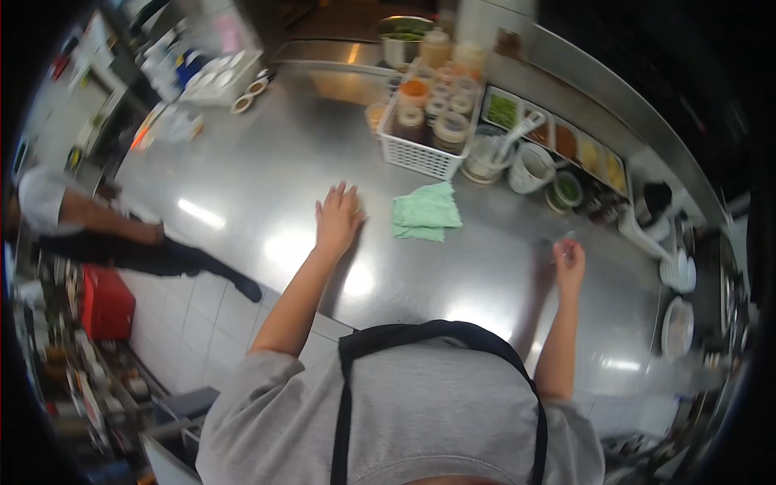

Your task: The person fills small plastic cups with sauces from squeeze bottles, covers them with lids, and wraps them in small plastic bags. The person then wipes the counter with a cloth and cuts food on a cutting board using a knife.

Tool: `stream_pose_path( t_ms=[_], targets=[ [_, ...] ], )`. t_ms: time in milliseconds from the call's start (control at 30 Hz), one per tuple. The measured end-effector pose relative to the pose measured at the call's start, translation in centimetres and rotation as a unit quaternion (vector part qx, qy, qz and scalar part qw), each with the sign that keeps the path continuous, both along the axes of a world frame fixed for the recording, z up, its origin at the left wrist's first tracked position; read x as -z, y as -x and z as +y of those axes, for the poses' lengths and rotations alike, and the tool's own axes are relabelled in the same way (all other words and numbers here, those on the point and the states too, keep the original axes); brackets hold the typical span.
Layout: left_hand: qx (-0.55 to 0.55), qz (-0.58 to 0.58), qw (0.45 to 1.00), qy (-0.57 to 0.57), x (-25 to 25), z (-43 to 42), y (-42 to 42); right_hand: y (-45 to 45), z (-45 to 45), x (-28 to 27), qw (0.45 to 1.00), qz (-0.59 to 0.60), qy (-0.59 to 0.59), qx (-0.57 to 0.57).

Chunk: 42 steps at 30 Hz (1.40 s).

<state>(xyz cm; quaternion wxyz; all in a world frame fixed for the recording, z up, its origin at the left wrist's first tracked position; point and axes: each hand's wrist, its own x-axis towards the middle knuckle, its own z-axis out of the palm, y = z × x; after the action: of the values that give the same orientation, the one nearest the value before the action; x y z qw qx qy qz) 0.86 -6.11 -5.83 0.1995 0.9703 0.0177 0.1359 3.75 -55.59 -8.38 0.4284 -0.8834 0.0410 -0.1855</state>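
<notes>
My left hand (pixel 339 217) rests on the steel counter (pixel 275 178) with its fingers spread and nothing in it. To its right lies a folded light green cloth (pixel 427 212), not touched by either hand. My right hand (pixel 569 255) is over the right part of the counter, its fingers closed around something small and clear that I cannot make out. Beyond that hand are a bowl of chopped greens (pixel 568 191) and a white container (pixel 532 167).
A white basket (pixel 420 158) of jars and bottles stands at the back, beside a row of ingredient trays (pixel 566 141). White bowls (pixel 677 326) sit at the right edge. At the left, a person (pixel 89 214) is near a red box (pixel 107 302).
</notes>
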Motion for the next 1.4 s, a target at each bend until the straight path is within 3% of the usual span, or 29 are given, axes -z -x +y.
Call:
stream_pose_path(
  t_ms=[33,100,167,233,267,333,367,467,500,567,600,667,700,767,800,867,900,1033,1133,1233,1300,1333,1367,1400],
  targets=[
    [-0.040,-0.030,0.996,-0.069,-0.7,-0.4,0.2,0.3,3.8,-0.2,0.980,0.035,-0.186,-0.064],
    [0.037,-0.092,0.995,-0.004,-1.9,-1.8,0.6,2.4,13.4,-5.7,0.896,0.112,-0.408,-0.137],
    [0.168,0.004,0.938,0.304,-2.8,-4.6,2.2,3.4,19.8,-6.0,0.857,0.084,-0.449,-0.239],
    [0.222,0.156,0.798,0.539,-4.9,-6.9,4.4,3.9,24.5,-6.6,0.848,0.032,-0.383,-0.365],
    [0.217,0.151,0.798,0.541,-4.6,-7.1,4.8,3.7,25.9,-7.2,0.846,0.035,-0.381,-0.371],
    [0.180,0.094,0.727,0.655,-4.0,-7.1,5.1,2.9,27.9,-9.0,0.884,0.041,-0.187,-0.427],
    [0.181,0.092,0.726,0.657,-3.9,-6.5,5.3,1.6,28.3,-9.7,0.890,0.037,-0.157,-0.425],
    [0.124,0.053,0.822,0.554,-4.6,-3.7,6.0,-6.3,28.9,-12.3,0.928,-0.039,-0.081,-0.361],
    [0.139,0.060,0.818,0.555,-4.5,-2.8,6.2,-9.0,29.6,-15.2,0.937,-0.091,-0.046,-0.334],
    [0.083,0.068,0.821,0.561,-4.3,-1.1,6.6,-16.9,30.6,-17.5,0.926,-0.193,-0.096,-0.311],
    [0.092,0.070,0.820,0.561,-4.0,-0.2,6.7,-20.7,30.8,-18.9,0.932,-0.151,-0.095,-0.316],
    [0.042,0.050,0.800,0.596,-3.1,1.1,7.0,-27.7,32.1,-19.8,0.945,-0.233,0.092,-0.208],
    [0.045,0.049,0.800,0.597,-3.0,1.7,7.1,-30.3,32.6,-19.7,0.945,-0.235,0.094,-0.207],
    [0.029,0.058,0.803,0.592,-2.7,2.9,7.3,-34.0,33.7,-18.9,0.944,-0.116,0.279,-0.133],
    [0.027,0.057,0.802,0.594,-2.7,3.4,7.5,-34.8,34.1,-18.9,0.943,-0.116,0.281,-0.135],
    [0.018,0.058,0.831,0.552,-2.7,4.5,7.8,-36.4,34.7,-18.7,0.948,0.050,0.294,-0.112],
    [0.015,0.055,0.830,0.555,-2.9,5.1,7.8,-37.1,34.9,-18.1,0.947,0.048,0.297,-0.116],
    [0.033,0.055,0.832,0.551,-3.5,6.5,7.8,-36.8,35.7,-16.8,0.957,0.062,0.276,-0.071],
    [0.022,0.043,0.828,0.559,-3.3,7.3,7.6,-35.2,36.1,-17.5,0.964,-0.012,0.261,-0.054],
    [0.030,0.042,0.820,0.570,-2.8,7.8,6.9,-32.2,34.7,-23.7,0.951,-0.214,0.186,-0.121],
    [0.043,0.048,0.819,0.570,-3.1,7.8,6.0,-27.8,34.5,-29.0,0.933,-0.332,0.125,-0.066],
    [0.038,0.037,0.825,0.562,-3.7,7.6,5.4,-26.5,34.4,-30.6,0.921,-0.385,0.036,-0.053],
    [0.034,0.025,0.832,0.554,-4.2,7.5,4.8,-25.7,34.9,-30.8,0.920,-0.387,0.039,-0.045],
    [0.041,0.003,0.821,0.569,-4.3,7.2,4.1,-24.7,35.8,-31.0,0.879,-0.455,-0.101,-0.099]
  ],
)
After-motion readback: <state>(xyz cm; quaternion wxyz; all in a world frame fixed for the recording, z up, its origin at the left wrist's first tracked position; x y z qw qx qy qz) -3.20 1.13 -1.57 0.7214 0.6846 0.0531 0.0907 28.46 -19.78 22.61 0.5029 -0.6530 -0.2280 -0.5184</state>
